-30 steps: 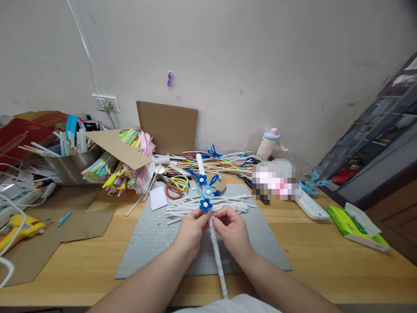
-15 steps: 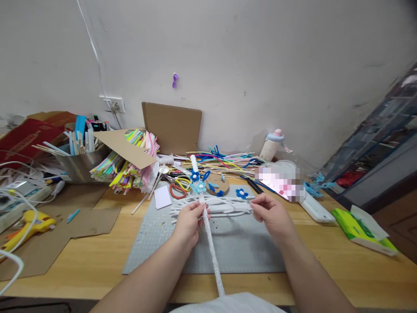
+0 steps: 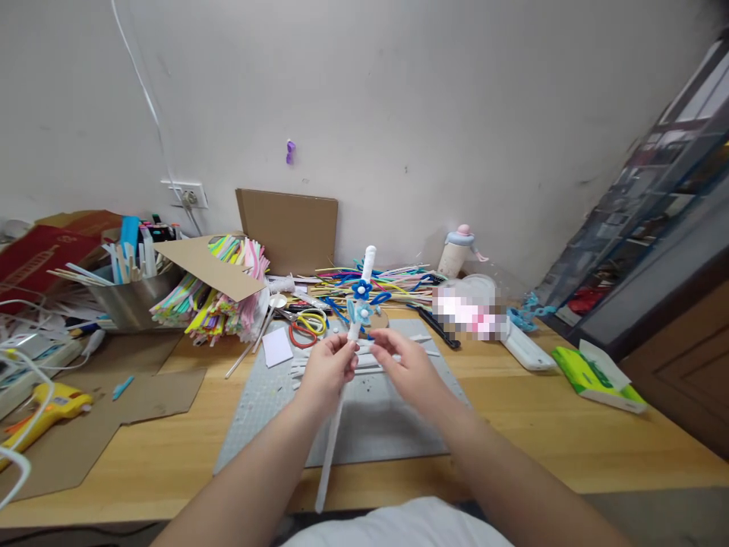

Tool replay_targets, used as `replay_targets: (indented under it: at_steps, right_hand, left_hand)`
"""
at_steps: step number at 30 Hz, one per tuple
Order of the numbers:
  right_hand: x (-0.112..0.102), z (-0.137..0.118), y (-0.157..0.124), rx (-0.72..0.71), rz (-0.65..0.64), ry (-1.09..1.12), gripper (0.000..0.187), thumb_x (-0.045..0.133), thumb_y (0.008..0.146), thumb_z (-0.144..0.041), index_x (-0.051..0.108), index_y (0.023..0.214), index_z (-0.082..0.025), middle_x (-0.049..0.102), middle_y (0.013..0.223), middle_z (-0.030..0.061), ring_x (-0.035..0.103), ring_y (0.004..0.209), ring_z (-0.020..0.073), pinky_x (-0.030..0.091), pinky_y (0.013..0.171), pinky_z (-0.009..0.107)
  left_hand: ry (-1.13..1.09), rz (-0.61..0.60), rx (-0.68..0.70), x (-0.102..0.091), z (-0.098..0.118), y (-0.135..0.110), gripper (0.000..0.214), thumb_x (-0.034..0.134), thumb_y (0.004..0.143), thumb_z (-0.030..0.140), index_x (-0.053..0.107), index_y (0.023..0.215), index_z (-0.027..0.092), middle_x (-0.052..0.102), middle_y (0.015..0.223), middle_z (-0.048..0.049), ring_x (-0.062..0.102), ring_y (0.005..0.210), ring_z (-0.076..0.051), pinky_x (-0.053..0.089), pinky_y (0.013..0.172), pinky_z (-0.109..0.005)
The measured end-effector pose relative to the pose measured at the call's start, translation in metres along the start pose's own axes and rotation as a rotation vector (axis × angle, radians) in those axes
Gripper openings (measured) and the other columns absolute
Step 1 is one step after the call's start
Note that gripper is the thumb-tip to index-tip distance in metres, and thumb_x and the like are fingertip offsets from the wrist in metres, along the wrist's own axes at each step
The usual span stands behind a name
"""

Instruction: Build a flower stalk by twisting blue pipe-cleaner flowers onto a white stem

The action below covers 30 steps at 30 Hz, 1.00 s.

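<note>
My left hand (image 3: 326, 368) is closed around a long white fuzzy stick (image 3: 330, 448) that runs from my lap up past the hand. Blue pipe-cleaner flowers (image 3: 361, 299) sit on the stick's upper part. My right hand (image 3: 405, 366) is just right of the stick, fingers pinched near it above the white pipe cleaners (image 3: 364, 358); whether they hold anything is unclear. Both hands hover over the grey cutting mat (image 3: 376, 425).
Scissors (image 3: 304, 325), a white card (image 3: 277, 346) and a heap of coloured pipe cleaners (image 3: 213, 300) lie behind the mat. A steel tub (image 3: 134, 304) and yellow glue gun (image 3: 42, 406) are at the left; a green packet (image 3: 595, 372) at the right.
My right hand, which had swung out to the right half a second ago, has come back beside the stick. The stick has tilted, its flowered top now leaning right and raised higher.
</note>
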State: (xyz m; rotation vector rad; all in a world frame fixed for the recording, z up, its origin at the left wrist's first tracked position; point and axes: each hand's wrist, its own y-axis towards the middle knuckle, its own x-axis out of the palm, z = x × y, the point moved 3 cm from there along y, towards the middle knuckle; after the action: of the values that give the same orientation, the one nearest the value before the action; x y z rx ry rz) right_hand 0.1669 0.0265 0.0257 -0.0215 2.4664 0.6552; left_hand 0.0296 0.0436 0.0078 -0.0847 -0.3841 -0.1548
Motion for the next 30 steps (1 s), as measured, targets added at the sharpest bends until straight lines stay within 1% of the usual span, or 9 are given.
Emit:
replay_targets:
  at_steps: [4, 7, 14, 17, 20, 22, 24, 27, 30]
  right_hand:
    - [0.012, -0.010, 0.002, 0.014, -0.003, -0.057, 0.021, 0.042, 0.086, -0.028, 0.052, 0.071, -0.018, 0.055, 0.061, -0.0016, 0.048, 0.057, 0.0119, 0.031, 0.053, 0.021]
    - [0.009, -0.008, -0.001, -0.008, 0.039, -0.095, 0.020, 0.043, 0.086, -0.027, 0.052, 0.070, -0.018, 0.052, 0.059, -0.0023, 0.046, 0.056, 0.0113, 0.029, 0.052, 0.021]
    - [-0.007, -0.021, -0.012, -0.087, 0.024, -0.241, 0.022, 0.040, 0.087, -0.022, 0.049, 0.068, -0.018, 0.053, 0.063, -0.0005, 0.047, 0.060, 0.0119, 0.029, 0.055, 0.022]
    - [-0.017, -0.034, -0.016, -0.191, -0.053, -0.401, 0.018, 0.039, 0.086, -0.016, 0.050, 0.071, -0.017, 0.055, 0.067, 0.0005, 0.049, 0.063, 0.0122, 0.028, 0.056, 0.023]
    - [-0.025, -0.052, -0.019, -0.357, -0.153, -0.600, 0.016, 0.040, 0.080, -0.009, 0.050, 0.070, -0.017, 0.055, 0.067, 0.0014, 0.047, 0.061, 0.0125, 0.024, 0.054, 0.025]
    - [-0.029, -0.066, -0.019, -0.465, -0.216, -0.733, 0.015, 0.041, 0.076, -0.006, 0.050, 0.068, -0.016, 0.055, 0.065, 0.0019, 0.045, 0.057, 0.0125, 0.021, 0.051, 0.026]
    - [-0.034, -0.079, -0.013, -0.555, -0.291, -0.825, 0.014, 0.043, 0.072, -0.004, 0.051, 0.068, -0.016, 0.055, 0.064, 0.0022, 0.042, 0.053, 0.0123, 0.017, 0.049, 0.027]
    - [-0.046, -0.093, 0.010, -0.593, -0.406, -0.855, 0.016, 0.045, 0.067, -0.003, 0.054, 0.068, -0.016, 0.056, 0.063, 0.0022, 0.042, 0.052, 0.0115, 0.017, 0.048, 0.027]
    - [-0.060, -0.094, 0.043, -0.501, -0.510, -0.677, 0.019, 0.046, 0.076, -0.012, 0.059, 0.065, -0.018, 0.058, 0.063, -0.0003, 0.047, 0.058, 0.0120, 0.025, 0.051, 0.024]
  left_hand:
    - [0.041, 0.005, 0.032, 0.004, 0.009, -0.008, 0.023, 0.065, 0.064, 0.030, 0.054, 0.075, 0.013, 0.043, 0.046, 0.0061, 0.032, 0.039, -0.003, 0.020, 0.036, -0.014]
    - [0.027, -0.011, 0.015, 0.005, 0.011, -0.014, 0.025, 0.067, 0.062, 0.026, 0.056, 0.078, 0.011, 0.048, 0.052, 0.0041, 0.036, 0.043, -0.003, 0.022, 0.038, -0.014]
    - [0.034, 0.072, 0.006, 0.002, -0.002, -0.009, 0.016, 0.062, 0.065, 0.026, 0.053, 0.067, 0.013, 0.049, 0.049, 0.0031, 0.039, 0.039, -0.005, 0.028, 0.038, -0.017]
    - [0.296, 0.165, 0.109, -0.005, 0.004, -0.006, 0.014, 0.057, 0.069, 0.029, 0.055, 0.073, 0.015, 0.051, 0.048, 0.0025, 0.042, 0.038, -0.009, 0.031, 0.037, -0.020]
    - [0.725, 0.197, 0.395, -0.005, 0.023, -0.010, 0.013, 0.052, 0.075, 0.027, 0.059, 0.078, 0.017, 0.058, 0.057, -0.0003, 0.052, 0.048, -0.012, 0.038, 0.047, -0.023]
    - [0.979, 0.165, 0.610, 0.001, 0.035, -0.017, 0.012, 0.049, 0.077, 0.022, 0.061, 0.080, 0.019, 0.063, 0.071, -0.0034, 0.057, 0.065, -0.015, 0.041, 0.058, -0.025]
    - [1.203, 0.086, 0.740, 0.008, 0.043, -0.023, 0.018, 0.045, 0.078, 0.015, 0.062, 0.081, 0.020, 0.064, 0.081, -0.0051, 0.058, 0.075, -0.017, 0.041, 0.064, -0.027]
    - [1.443, -0.132, 0.801, 0.017, 0.050, -0.029, 0.027, 0.042, 0.075, 0.007, 0.064, 0.080, 0.022, 0.064, 0.079, -0.0056, 0.057, 0.075, -0.018, 0.039, 0.066, -0.027]
    - [1.401, -0.355, 0.800, 0.021, 0.060, -0.035, 0.026, 0.044, 0.074, 0.009, 0.066, 0.075, 0.023, 0.064, 0.077, -0.0055, 0.057, 0.076, -0.019, 0.038, 0.070, -0.028]
